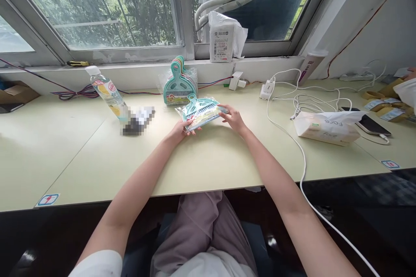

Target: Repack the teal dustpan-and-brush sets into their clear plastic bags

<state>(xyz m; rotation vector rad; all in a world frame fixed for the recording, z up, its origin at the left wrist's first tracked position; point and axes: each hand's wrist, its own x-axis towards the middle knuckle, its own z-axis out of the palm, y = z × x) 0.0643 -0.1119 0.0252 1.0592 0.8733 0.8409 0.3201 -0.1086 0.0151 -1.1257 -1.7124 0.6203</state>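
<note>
Above the table, tilted toward me, is a teal mini dustpan and brush set (202,111) in a clear plastic wrapper. My left hand (178,132) is closed around its lower left corner, fingers under the edge. At the right end, my right hand (234,120) pinches the wrapper with thumb and fingers. Just behind it stands a stack of similar wrapped dustpan sets (178,83), teal in front and other colours at the back.
A drink bottle (108,93) stands at left beside a pixelated patch. White cables (303,151), a tissue pack (328,129) and a phone (373,125) lie at right. A white box (221,43) sits on the sill. Part of another person's hand (411,73) shows at far right.
</note>
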